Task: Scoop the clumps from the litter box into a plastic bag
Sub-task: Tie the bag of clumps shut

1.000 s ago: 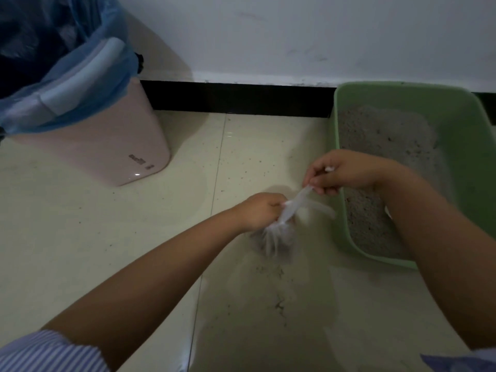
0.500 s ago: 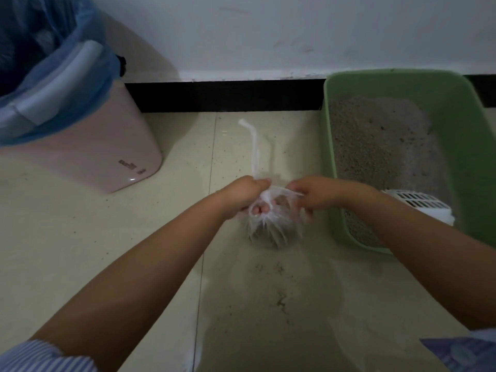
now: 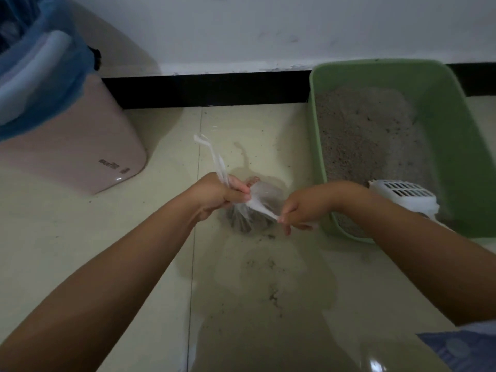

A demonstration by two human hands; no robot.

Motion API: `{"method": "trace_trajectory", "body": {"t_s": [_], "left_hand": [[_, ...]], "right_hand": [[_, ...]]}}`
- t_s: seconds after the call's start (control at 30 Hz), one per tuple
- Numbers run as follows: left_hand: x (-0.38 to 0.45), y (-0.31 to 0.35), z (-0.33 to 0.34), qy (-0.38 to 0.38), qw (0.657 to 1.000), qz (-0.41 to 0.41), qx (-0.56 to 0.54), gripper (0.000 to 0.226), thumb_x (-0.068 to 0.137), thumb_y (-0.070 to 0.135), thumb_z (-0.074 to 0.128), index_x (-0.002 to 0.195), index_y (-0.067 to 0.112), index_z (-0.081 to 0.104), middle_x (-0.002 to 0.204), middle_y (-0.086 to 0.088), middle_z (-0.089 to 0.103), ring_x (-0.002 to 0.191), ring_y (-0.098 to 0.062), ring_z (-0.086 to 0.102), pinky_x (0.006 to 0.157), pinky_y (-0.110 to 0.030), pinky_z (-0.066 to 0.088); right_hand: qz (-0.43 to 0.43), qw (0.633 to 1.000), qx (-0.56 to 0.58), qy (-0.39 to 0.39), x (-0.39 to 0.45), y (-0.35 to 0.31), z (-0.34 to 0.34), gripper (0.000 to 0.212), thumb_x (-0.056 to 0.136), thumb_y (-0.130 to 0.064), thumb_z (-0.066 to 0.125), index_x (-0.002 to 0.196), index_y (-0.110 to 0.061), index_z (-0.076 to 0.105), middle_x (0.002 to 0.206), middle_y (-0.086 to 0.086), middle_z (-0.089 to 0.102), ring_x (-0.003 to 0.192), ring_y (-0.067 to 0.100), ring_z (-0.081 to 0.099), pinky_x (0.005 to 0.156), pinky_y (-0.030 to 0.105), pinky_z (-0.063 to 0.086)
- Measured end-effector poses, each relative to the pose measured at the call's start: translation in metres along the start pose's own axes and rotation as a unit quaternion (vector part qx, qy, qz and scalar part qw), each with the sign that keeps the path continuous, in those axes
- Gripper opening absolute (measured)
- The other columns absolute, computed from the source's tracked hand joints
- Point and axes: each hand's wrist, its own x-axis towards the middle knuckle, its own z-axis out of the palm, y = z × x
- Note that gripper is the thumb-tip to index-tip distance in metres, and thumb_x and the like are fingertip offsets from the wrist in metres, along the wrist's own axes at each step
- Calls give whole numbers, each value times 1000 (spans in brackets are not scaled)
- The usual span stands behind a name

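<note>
We record the litter box (image 3: 445, 108) as pale green, filled with speckled grey litter (image 3: 362, 135). The slotted scoop (image 3: 402, 197) at its 6 o'clock end is white. We note the plastic bag (image 3: 257, 205) as translucent white, with dark grey clumps showing through. At 10 o'clock, the bin (image 3: 80, 146) is dusty pink with a blue liner (image 3: 51, 84). The floor (image 3: 80, 237) is cream tile with dark specks; the skirting (image 3: 209, 89) is black, the wall (image 3: 241, 28) white. Our sleeve (image 3: 464, 347) at 5 o'clock is blue.
</note>
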Motion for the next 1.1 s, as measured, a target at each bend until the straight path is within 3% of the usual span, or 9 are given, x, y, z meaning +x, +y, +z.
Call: {"method": "trace_trajectory", "body": {"t_s": [0.07, 0.17, 0.3, 0.47, 0.63, 0.77, 0.87, 0.97, 1.1], "left_hand": [[2, -5, 1, 19, 1000, 4, -1, 33, 73, -15, 66, 54, 10, 57, 43, 4, 58, 58, -15, 49, 55, -21, 39], [3, -13, 3, 2, 999, 31, 20, 48, 72, -16, 67, 38, 17, 61, 39, 9, 57, 57, -12, 54, 57, -19, 44], [-2, -14, 6, 19, 993, 96, 64, 44, 72, -16, 68, 44, 16, 59, 42, 10, 59, 51, -1, 58, 59, -11, 50], [2, -11, 3, 213, 964, 134, 83, 33, 78, -10, 64, 57, 12, 53, 60, -1, 55, 56, -7, 57, 60, -15, 48], [15, -20, 2, 354, 881, 131, 285, 8, 87, 1, 52, 90, -1, 58, 91, -19, 59, 83, -29, 55, 68, -25, 35], [27, -28, -4, 295, 912, 38, 283, 19, 95, 11, 44, 106, 0, 54, 107, -19, 61, 100, -34, 59, 73, -26, 37], [21, -22, -6, 218, 974, 44, 49, 21, 93, -2, 39, 105, 6, 55, 94, -14, 61, 90, -30, 60, 75, -30, 47], [10, -19, -6, 114, 982, 64, -140, 36, 87, -14, 31, 81, 14, 53, 66, -3, 58, 63, -14, 59, 60, -18, 45], [9, -16, -7, 44, 979, 55, -190, 35, 86, -13, 29, 75, 10, 54, 49, 4, 62, 50, -6, 64, 56, -17, 48]], "right_hand": [[-13, 997, -57, 54, 6, 2, -1, 27, 97, -24, 43, 85, -17, 66, 73, -6, 54, 71, 9, 56, 76, 23, 40], [-19, 965, -42, 259, 15, 6, -5, 18, 90, -20, 55, 101, -9, 63, 84, -4, 56, 86, 16, 49, 80, 27, 39], [-70, 972, -16, 223, 27, 1, 4, 57, 86, -19, 61, 138, -12, 38, 139, 10, 41, 128, 22, 36, 106, 30, 29], [-82, 958, 40, 272, 39, -17, 8, 28, 96, -18, 38, 83, -8, 61, 76, 3, 47, 78, 16, 42, 56, 24, 28], [-94, 955, 60, 274, 53, -41, 11, 22, 93, -7, 43, 81, -16, 59, 81, 8, 56, 84, 20, 50, 67, 19, 38], [-70, 952, 54, 292, 55, -42, 11, 26, 94, -8, 41, 108, -3, 62, 99, 17, 59, 93, 25, 55, 79, 28, 40], [-69, 954, 56, 286, 51, -30, 12, 28, 96, -11, 35, 85, -6, 60, 77, 8, 54, 82, 22, 49, 67, 28, 34], [-56, 960, 52, 270, 52, -23, 17, 41, 97, -15, 36, 57, -24, 36, 61, -10, 36, 75, 18, 43, 54, 18, 29], [-46, 966, 58, 249, 52, -19, 22, 30, 97, -14, 37, 69, -16, 43, 63, -5, 36, 78, 16, 42, 54, 24, 27]]}}
